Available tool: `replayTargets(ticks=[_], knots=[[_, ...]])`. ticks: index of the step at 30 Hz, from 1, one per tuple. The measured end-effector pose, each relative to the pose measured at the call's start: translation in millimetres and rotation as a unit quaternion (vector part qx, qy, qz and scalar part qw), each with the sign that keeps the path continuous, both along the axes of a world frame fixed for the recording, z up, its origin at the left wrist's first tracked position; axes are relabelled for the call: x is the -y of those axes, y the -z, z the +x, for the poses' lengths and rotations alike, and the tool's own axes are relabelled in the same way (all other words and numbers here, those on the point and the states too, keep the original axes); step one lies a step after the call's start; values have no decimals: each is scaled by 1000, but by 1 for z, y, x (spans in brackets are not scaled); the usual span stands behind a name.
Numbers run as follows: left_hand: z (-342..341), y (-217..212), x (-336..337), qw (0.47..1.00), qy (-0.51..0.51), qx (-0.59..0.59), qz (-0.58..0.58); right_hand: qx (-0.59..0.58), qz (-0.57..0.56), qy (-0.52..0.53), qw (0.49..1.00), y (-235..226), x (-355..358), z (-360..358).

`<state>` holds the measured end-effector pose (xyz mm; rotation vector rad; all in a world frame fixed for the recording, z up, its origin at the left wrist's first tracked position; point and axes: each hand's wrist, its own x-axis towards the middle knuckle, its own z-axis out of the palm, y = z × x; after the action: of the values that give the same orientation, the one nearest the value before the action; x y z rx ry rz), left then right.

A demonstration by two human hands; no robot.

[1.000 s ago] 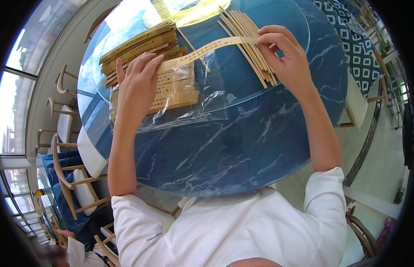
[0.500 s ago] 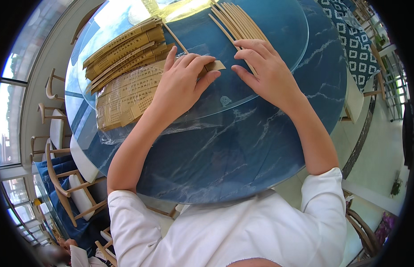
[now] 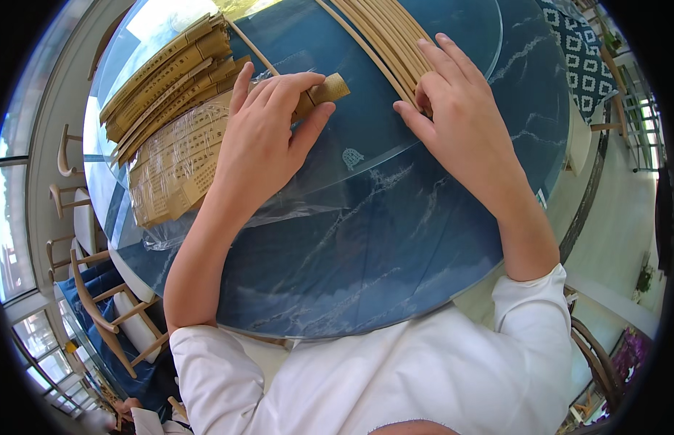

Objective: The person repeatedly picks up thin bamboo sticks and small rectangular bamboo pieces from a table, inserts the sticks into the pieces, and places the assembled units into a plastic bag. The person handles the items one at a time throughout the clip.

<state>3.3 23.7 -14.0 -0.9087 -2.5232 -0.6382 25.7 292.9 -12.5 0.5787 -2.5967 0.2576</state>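
Note:
My left hand (image 3: 261, 141) lies on the glass turntable (image 3: 366, 145), fingers closed over a tan paper sleeve (image 3: 327, 90) whose end sticks out past my fingertips. My right hand (image 3: 460, 127) rests on the near ends of a row of pale wooden chopsticks (image 3: 380, 36). Its thumb and index finger pinch one stick there. The two hands are about a hand's width apart.
Loose stacks of tan sleeves (image 3: 167, 69) and a plastic-wrapped pack of them (image 3: 177, 167) lie left of my left hand. A single chopstick (image 3: 251, 48) lies beside the stacks. The round blue marble table (image 3: 366, 275) has wooden chairs (image 3: 98, 312) at its left.
My left hand moved right from the wrapped pack to the turntable's middle with the sleeve. My right hand let go of the sleeve's end and settled on the chopsticks.

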Motion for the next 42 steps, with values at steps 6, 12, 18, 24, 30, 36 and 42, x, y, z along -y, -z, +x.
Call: replayTargets(ticks=[6, 12, 18, 24, 30, 36, 42], knots=[[0, -1, -2, 1000, 9, -3, 2, -11, -14, -14, 1000, 1, 2, 1], [2, -4, -1, 999, 1, 32, 18, 5, -37, -29, 999, 6, 5, -3], [-1, -4, 1, 992, -3, 98, 75, -12, -55, -41, 998, 11, 10, -3], [0, -2, 1, 986, -10, 109, 125, -43, -124, -29, 991, -6, -6, -16], [-1, -1, 3, 972, -37, 151, 178, 54, -482, -29, 874, -22, -61, -37], [3, -9, -2, 956, -63, 203, 204, -91, -578, -123, 801, -16, -86, -52], [2, -6, 0, 957, -63, 195, 205, -142, -619, -144, 759, -17, -97, -54]])
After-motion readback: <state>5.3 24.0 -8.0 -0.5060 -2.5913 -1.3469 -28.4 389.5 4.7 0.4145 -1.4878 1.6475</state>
